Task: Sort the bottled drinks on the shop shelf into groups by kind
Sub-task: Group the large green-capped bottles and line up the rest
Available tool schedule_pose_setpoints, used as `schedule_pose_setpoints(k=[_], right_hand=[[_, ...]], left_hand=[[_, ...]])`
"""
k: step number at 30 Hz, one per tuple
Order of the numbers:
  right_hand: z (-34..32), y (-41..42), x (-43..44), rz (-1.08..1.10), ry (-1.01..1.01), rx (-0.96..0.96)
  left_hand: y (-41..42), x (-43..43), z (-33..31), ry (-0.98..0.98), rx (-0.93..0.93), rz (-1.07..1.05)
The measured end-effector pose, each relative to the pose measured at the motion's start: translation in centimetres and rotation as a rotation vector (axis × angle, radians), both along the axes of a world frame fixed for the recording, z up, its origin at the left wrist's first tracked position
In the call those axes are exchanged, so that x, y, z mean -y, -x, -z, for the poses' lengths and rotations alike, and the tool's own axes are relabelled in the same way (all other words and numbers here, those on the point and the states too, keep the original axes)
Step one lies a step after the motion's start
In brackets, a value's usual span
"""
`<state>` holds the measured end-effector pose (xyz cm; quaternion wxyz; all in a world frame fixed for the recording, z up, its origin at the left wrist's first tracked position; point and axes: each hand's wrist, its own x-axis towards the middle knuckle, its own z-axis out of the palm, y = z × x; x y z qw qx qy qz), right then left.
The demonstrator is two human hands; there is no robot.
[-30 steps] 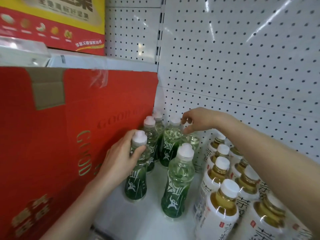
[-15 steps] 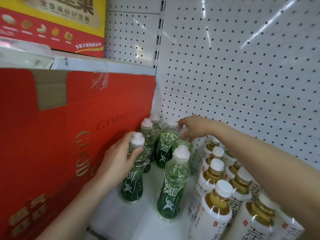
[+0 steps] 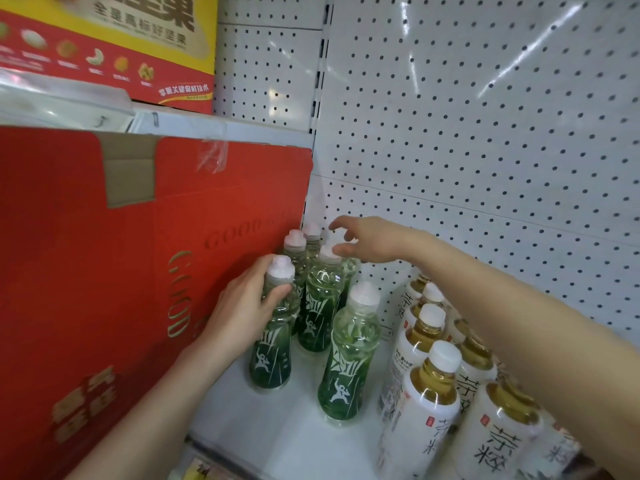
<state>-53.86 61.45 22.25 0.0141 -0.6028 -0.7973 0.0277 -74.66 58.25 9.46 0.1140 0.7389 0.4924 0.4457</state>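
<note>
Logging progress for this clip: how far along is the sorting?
Mostly done: green bottles stand grouped on the left by the red box, tea bottles grouped on the right, none visibly mixed. In hand: the left hand grips one green bottle; the right hand hovers open over the back caps. Left: straightening the green rows.

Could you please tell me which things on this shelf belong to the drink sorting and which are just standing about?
Part of the job:
green-label bottles, one held by the left hand
white-label tea bottles
right hand, open above the back bottles

Just standing about:
red carton
nut box on the upper shelf
pegboard wall
</note>
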Motion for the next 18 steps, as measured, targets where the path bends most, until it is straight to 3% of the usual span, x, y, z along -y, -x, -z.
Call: schedule_pose_setpoints(k=[6, 16, 18], right_hand=[[1.6, 0.4, 8.2, 0.156, 0.151, 0.137], [5.0, 3.5, 7.6, 0.166, -0.080, -0.168], [6.2, 4.0, 7.0, 0.169, -0.170, -0.301]], left_hand=[[-0.2, 0.0, 1.3, 0.045, 0.018, 0.039], [0.2, 0.5, 1.4, 0.084, -0.022, 0.019], [0.2, 0.5, 1.3, 0.086, 0.006, 0.015]])
